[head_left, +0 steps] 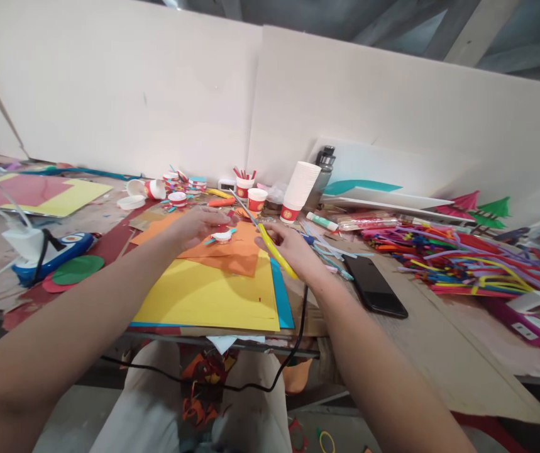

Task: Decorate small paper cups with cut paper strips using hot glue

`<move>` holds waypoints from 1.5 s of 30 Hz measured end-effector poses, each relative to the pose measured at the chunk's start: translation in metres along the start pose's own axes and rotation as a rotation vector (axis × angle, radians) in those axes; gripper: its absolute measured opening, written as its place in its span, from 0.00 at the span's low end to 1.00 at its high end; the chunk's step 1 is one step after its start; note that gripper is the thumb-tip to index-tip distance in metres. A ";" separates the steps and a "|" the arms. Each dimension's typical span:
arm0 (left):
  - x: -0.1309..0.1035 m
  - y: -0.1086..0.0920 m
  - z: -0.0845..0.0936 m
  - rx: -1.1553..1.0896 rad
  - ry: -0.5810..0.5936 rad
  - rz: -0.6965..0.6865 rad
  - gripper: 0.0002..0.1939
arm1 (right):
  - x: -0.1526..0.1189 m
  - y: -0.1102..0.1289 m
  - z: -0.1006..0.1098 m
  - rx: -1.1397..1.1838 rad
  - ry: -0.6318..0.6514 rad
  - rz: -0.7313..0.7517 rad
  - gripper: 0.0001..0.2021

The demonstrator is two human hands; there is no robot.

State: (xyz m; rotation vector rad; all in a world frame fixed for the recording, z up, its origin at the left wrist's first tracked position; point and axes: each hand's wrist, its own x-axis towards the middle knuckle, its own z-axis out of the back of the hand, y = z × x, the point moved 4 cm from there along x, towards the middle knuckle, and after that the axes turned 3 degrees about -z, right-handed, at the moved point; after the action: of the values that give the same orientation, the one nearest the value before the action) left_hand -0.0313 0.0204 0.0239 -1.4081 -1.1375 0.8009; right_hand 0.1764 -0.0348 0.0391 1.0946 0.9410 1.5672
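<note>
My right hand (285, 238) is closed around the yellow handles of a pair of scissors (274, 250), whose blades point up and to the left. Opposite it, the fingers of my left hand (198, 226) come together on a small red paper strip (227, 220). Just under that hand, a cut-down white paper cup piece (221, 236) with light blue strips lies over the orange paper (236, 257). Beneath is a yellow sheet (203, 296), with a blue sheet (283, 299) showing at its right edge.
A tall stack of paper cups (300, 189) leans beside a dark bottle (321, 179). A cup of red strips (244, 185) stands behind the work. Right are a black phone (376, 286) and many pipe cleaners (468, 258); left, a blue power strip (53, 257). A black cable (241, 385) crosses my lap.
</note>
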 end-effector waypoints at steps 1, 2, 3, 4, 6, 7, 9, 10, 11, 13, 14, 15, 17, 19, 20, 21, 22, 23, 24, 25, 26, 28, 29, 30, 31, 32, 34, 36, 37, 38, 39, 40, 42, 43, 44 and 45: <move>0.000 -0.003 0.001 -0.012 0.003 -0.019 0.10 | -0.001 0.002 -0.003 -0.113 0.035 0.041 0.15; 0.000 -0.005 0.003 -0.021 0.007 -0.031 0.10 | -0.001 0.004 -0.006 -0.218 0.075 0.081 0.16; 0.000 -0.007 0.004 -0.029 0.014 -0.038 0.11 | -0.002 0.004 -0.008 -0.269 0.114 0.108 0.16; 0.000 -0.009 0.006 -0.038 0.024 -0.041 0.10 | -0.003 0.005 -0.011 -0.297 0.144 0.125 0.16; -0.001 -0.012 0.008 -0.058 0.043 -0.048 0.09 | -0.005 0.004 -0.014 -0.332 0.180 0.138 0.18; -0.001 -0.013 0.008 -0.067 0.050 -0.053 0.08 | -0.006 0.004 -0.014 -0.342 0.187 0.134 0.18; -0.002 -0.015 0.008 -0.081 0.060 -0.057 0.07 | -0.007 0.006 -0.015 -0.343 0.191 0.130 0.19; -0.002 -0.016 0.008 -0.085 0.065 -0.056 0.06 | -0.008 0.008 -0.015 -0.341 0.192 0.133 0.19; -0.002 -0.016 0.007 -0.086 0.068 -0.054 0.07 | -0.009 0.010 -0.016 -0.336 0.189 0.140 0.19; -0.003 -0.017 0.006 -0.084 0.058 -0.047 0.06 | -0.010 0.014 -0.016 -0.319 0.182 0.145 0.19; -0.004 -0.018 0.006 -0.082 0.048 -0.044 0.05 | -0.011 0.015 -0.016 -0.304 0.181 0.130 0.19; -0.004 -0.019 0.006 -0.080 0.036 -0.041 0.05 | -0.012 0.015 -0.016 -0.286 0.184 0.104 0.19; -0.005 -0.020 0.005 -0.073 0.023 -0.037 0.04 | -0.013 0.015 -0.016 -0.242 0.191 0.054 0.18; -0.006 -0.022 0.004 -0.068 0.019 -0.038 0.03 | -0.015 0.015 -0.016 -0.204 0.190 0.033 0.18; -0.006 -0.022 0.004 -0.066 0.016 -0.036 0.03 | -0.015 0.015 -0.016 -0.191 0.188 0.033 0.18; -0.006 -0.022 0.004 -0.064 0.013 -0.033 0.02 | -0.016 0.016 -0.016 -0.180 0.185 0.035 0.18; -0.006 -0.022 0.005 -0.062 0.011 -0.030 0.02 | -0.017 0.017 -0.016 -0.170 0.185 0.034 0.18; -0.006 -0.021 0.005 -0.060 0.013 -0.029 0.02 | -0.017 0.018 -0.016 -0.163 0.185 0.033 0.18; -0.006 -0.021 0.005 -0.056 0.019 -0.032 0.02 | -0.018 0.019 -0.016 -0.157 0.186 0.031 0.19; -0.005 -0.020 0.005 -0.054 0.027 -0.038 0.02 | -0.018 0.020 -0.016 -0.152 0.187 0.031 0.19; -0.005 -0.020 0.005 -0.050 0.037 -0.045 0.03 | -0.019 0.020 -0.015 -0.147 0.187 0.032 0.19; -0.004 -0.019 0.006 -0.040 0.056 -0.058 0.04 | -0.020 0.022 -0.015 -0.140 0.188 0.034 0.20; -0.004 -0.019 0.006 -0.035 0.062 -0.062 0.04 | -0.020 0.022 -0.015 -0.138 0.188 0.035 0.20; -0.004 -0.019 0.006 -0.031 0.068 -0.065 0.04 | -0.020 0.023 -0.015 -0.139 0.191 0.035 0.20; -0.004 -0.019 0.007 -0.027 0.070 -0.067 0.04 | -0.020 0.023 -0.015 -0.141 0.194 0.035 0.21; -0.004 -0.019 0.007 -0.024 0.072 -0.068 0.04 | -0.020 0.023 -0.015 -0.147 0.199 0.036 0.21; -0.004 -0.020 0.006 -0.024 0.068 -0.067 0.03 | -0.020 0.023 -0.015 -0.164 0.214 0.039 0.21; -0.005 -0.020 0.006 -0.031 0.056 -0.064 0.02 | -0.019 0.022 -0.015 -0.178 0.225 0.041 0.22; -0.005 -0.021 0.006 -0.033 0.051 -0.063 0.02 | -0.019 0.022 -0.015 -0.183 0.228 0.041 0.22; -0.006 -0.021 0.005 -0.032 0.046 -0.063 0.02 | -0.018 0.022 -0.015 -0.189 0.230 0.043 0.22; -0.006 -0.021 0.005 -0.029 0.044 -0.064 0.02 | -0.018 0.022 -0.015 -0.197 0.230 0.050 0.22; -0.006 -0.022 0.005 -0.023 0.044 -0.066 0.02 | -0.018 0.023 -0.015 -0.207 0.231 0.059 0.23; -0.006 -0.022 0.005 -0.015 0.049 -0.071 0.02 | -0.017 0.023 -0.015 -0.225 0.233 0.079 0.23; -0.006 -0.022 0.005 -0.013 0.054 -0.073 0.02 | -0.017 0.023 -0.015 -0.229 0.233 0.085 0.23; -0.005 -0.022 0.005 -0.013 0.058 -0.077 0.02 | -0.017 0.023 -0.015 -0.229 0.231 0.088 0.23; -0.005 -0.021 0.006 -0.012 0.064 -0.080 0.02 | -0.017 0.023 -0.015 -0.228 0.228 0.087 0.23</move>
State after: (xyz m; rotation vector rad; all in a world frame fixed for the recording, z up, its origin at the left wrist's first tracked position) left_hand -0.0424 0.0159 0.0433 -1.3797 -1.1433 0.6888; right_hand 0.1577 -0.0581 0.0528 0.8178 0.8466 1.8503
